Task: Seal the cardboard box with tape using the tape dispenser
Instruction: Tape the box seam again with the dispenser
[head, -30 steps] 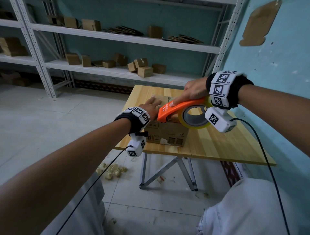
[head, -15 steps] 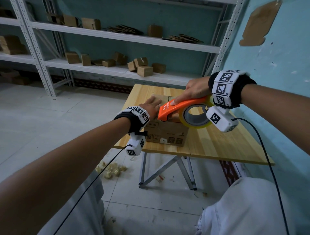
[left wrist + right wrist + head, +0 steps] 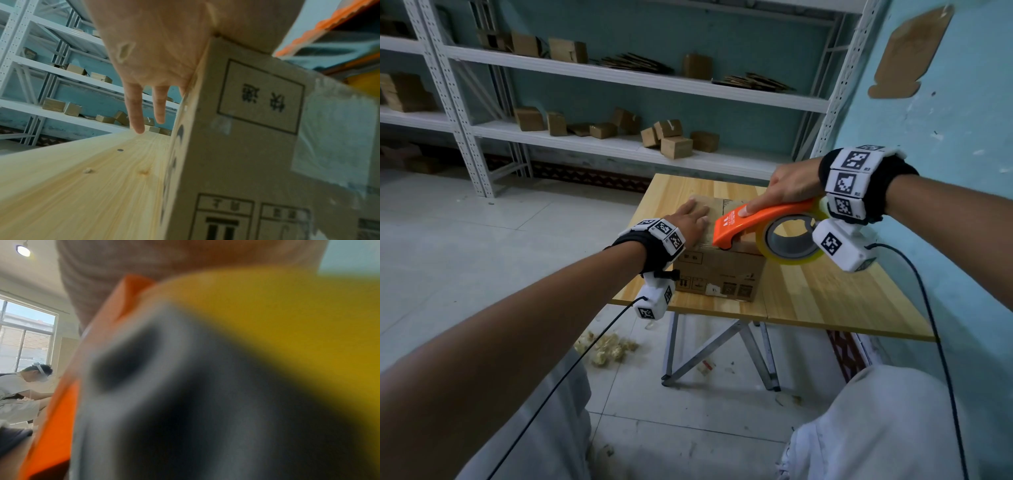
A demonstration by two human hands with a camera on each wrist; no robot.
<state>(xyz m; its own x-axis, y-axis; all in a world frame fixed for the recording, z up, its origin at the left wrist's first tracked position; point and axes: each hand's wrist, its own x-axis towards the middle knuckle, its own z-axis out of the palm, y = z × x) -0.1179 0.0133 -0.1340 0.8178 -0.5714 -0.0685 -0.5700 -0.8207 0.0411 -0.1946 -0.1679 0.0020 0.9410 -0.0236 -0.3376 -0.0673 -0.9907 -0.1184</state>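
The box (image 3: pixel 719 274) stood on the table (image 3: pixel 825 298) near its front edge, its flaps closed. The left hand (image 3: pixel 688 221) was laid flat on the left part of the top, fingers straight and holding nothing; in the left wrist view two fingers (image 3: pixel 135 113) were seen reaching past the box's edge. The dispenser (image 3: pixel 760 219) was clasped from above by the right hand (image 3: pixel 787 188), the forefinger stretched along its orange back and the other fingers curled about the frame. Its nose was set on the top of the box near the front edge; its tape roll (image 3: pixel 787 240) hung out beyond the box's right side. The long axis of the dispenser ran from right to left across the box, nose pointing left and slightly down. The right wrist view was blurred by the roll. Old clear tape was seen on the front face. The box was judged light and stiff-walled, liable to slide unless pressed down; the flaps were expected to give under pressure. The dispenser was judged rigid and best held by its arched back, clear of the nose, where a blade would be expected.
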